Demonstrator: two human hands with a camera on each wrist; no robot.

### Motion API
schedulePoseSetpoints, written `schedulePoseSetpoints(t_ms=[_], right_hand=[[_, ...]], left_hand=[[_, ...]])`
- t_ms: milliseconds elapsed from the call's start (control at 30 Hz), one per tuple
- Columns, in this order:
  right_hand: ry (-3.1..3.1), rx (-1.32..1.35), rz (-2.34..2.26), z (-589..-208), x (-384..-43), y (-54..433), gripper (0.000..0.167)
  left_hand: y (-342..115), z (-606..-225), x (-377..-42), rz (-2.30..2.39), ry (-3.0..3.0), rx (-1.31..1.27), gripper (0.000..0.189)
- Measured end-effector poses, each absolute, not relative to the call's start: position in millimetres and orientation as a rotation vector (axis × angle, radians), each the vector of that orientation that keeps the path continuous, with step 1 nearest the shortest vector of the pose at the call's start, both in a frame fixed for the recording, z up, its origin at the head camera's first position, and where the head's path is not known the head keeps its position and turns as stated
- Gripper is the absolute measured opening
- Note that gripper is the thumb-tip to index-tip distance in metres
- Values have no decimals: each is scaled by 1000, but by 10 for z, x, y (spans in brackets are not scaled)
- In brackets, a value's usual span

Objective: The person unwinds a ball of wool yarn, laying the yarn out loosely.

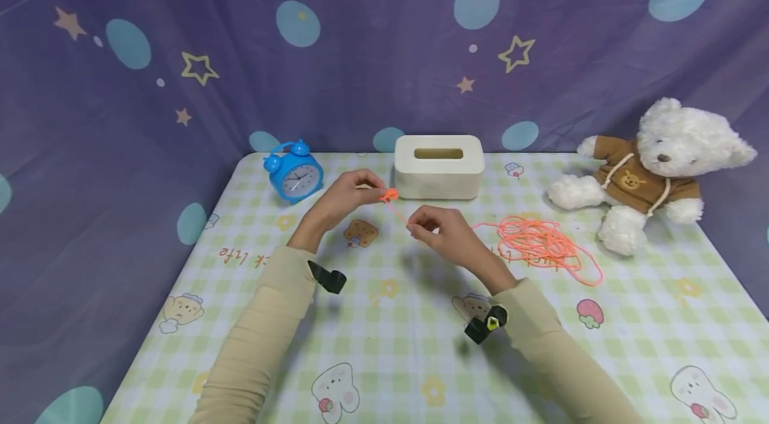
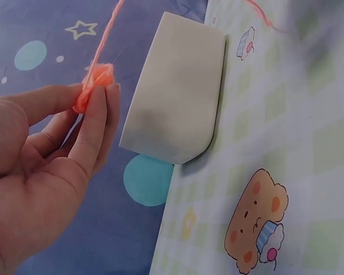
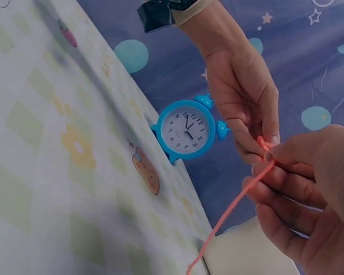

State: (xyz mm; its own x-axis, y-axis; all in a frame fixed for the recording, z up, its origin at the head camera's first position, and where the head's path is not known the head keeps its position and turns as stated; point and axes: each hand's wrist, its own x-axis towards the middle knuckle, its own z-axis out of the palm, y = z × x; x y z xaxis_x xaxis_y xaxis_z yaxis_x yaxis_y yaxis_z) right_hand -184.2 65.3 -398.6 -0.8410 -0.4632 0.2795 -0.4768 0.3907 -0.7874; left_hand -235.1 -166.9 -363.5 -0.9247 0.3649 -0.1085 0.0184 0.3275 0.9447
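Observation:
A small wound bundle of orange yarn [image 2: 94,86] is pinched between the thumb and fingertips of my left hand [image 1: 351,200], held above the table in front of the tissue box. From that bundle a strand [image 1: 396,213] runs to my right hand [image 1: 447,234], whose thumb and forefinger pinch it. Beyond the right hand the yarn leads to a loose, looped heap of yarn [image 1: 537,242] lying on the table. In the right wrist view the strand [image 3: 232,206] hangs down from the right fingers, and the left hand [image 3: 240,97] shows behind.
A cream tissue box [image 1: 440,183] stands at the back middle of the checked tablecloth [image 1: 384,344]. To its left is a blue alarm clock [image 1: 296,173]. A white teddy bear [image 1: 645,173] in a brown hoodie sits at the right. A purple curtain [image 1: 372,77] hangs behind.

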Motion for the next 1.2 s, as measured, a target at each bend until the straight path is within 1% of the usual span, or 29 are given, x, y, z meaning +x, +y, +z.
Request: schedulePoseSetpoints(t_ms=[167,333,533,700,1200], right_hand=[[-2641,903,1457,-3962,-1813,695,6],[-2659,856,1458,-3935,-1800,771,6],[-2667,780,1433,-3924,-1807,918,7],[-2634,719,1423,-3935,-1835,1081,8],[-2613,408,1338,-3839,-1831,1702,14]], left_hand=[[-1681,-3650,-2366,1642,2294,313,22],[-1690,-3616,-2363,1666,2251,290,26],[-1686,-3622,-2370,1732,2232,257,17],[-1699,-3668,-2409,1756,2221,234,17],[-1755,-3691,-2438,1707,2260,199,17]])
